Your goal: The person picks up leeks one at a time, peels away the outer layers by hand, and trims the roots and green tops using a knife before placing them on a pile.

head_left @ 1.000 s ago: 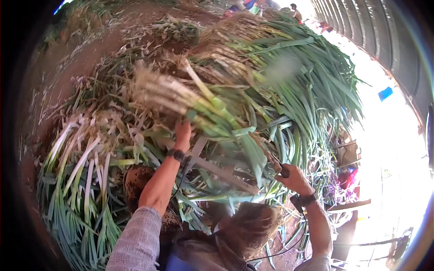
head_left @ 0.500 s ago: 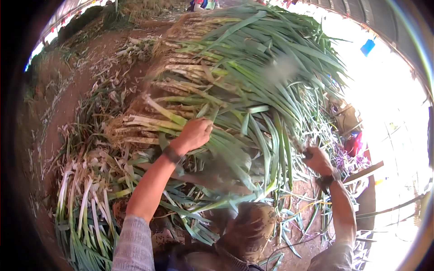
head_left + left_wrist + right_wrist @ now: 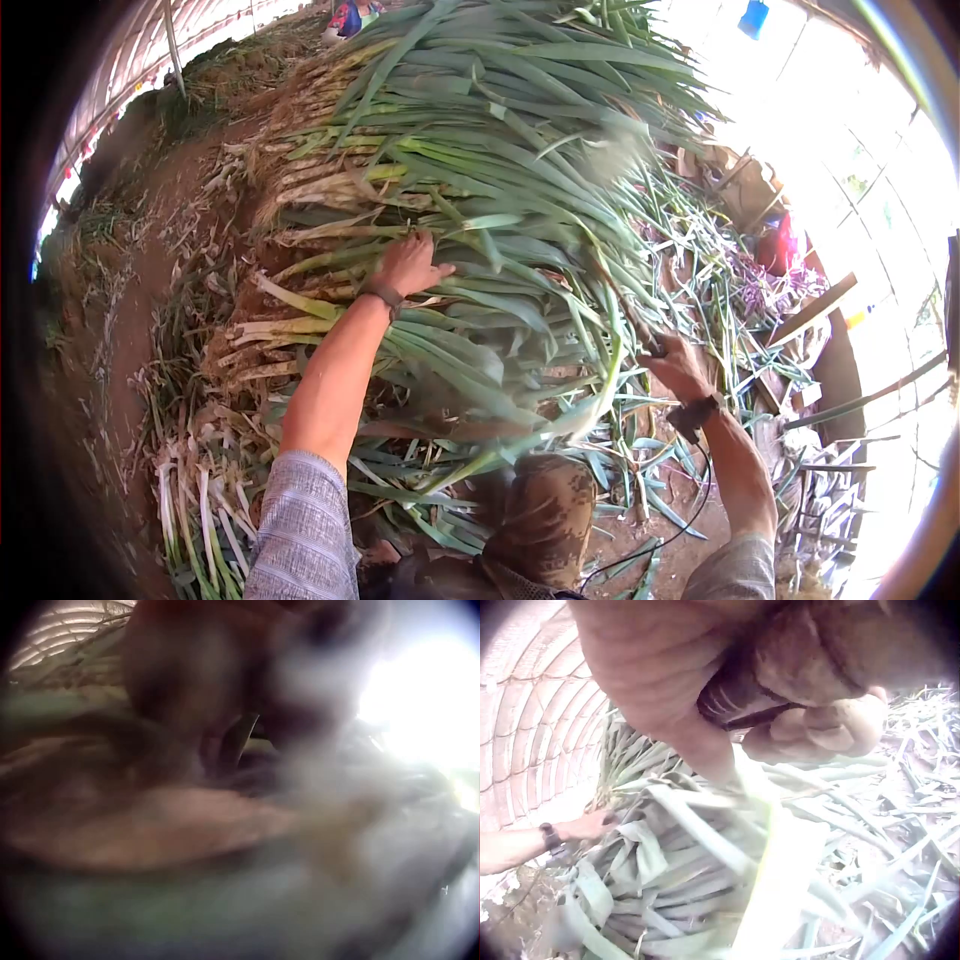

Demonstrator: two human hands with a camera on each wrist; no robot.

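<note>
Leeks point(image 3: 520, 190) lie in a broad heap, pale rooted ends at the left and green leaves at the right. My left hand point(image 3: 410, 265) is over the stalks near the heap's middle, thumb spread from the fingers; the left wrist view is blurred. At the heap's lower right, my right hand point(image 3: 680, 368) grips a dark handle point(image 3: 731, 701), from which a thin tool part point(image 3: 622, 302) reaches up among the leaves. In the right wrist view a bright leaf point(image 3: 769, 862) hangs below the fingers of my right hand point(image 3: 780, 682).
Whitish leeks point(image 3: 205, 510) lie at the lower left beside brown soil point(image 3: 150, 270). Loose leaves litter the ground near my knee point(image 3: 545, 510). A wooden board point(image 3: 815, 308) and a red object point(image 3: 775, 248) are at the right. Part of a person point(image 3: 350, 18) shows at the top.
The bunch first raised by my left hand now lies on the heap's near side. That hand has left it and moved farther up the heap. My right hand still holds the tool.
</note>
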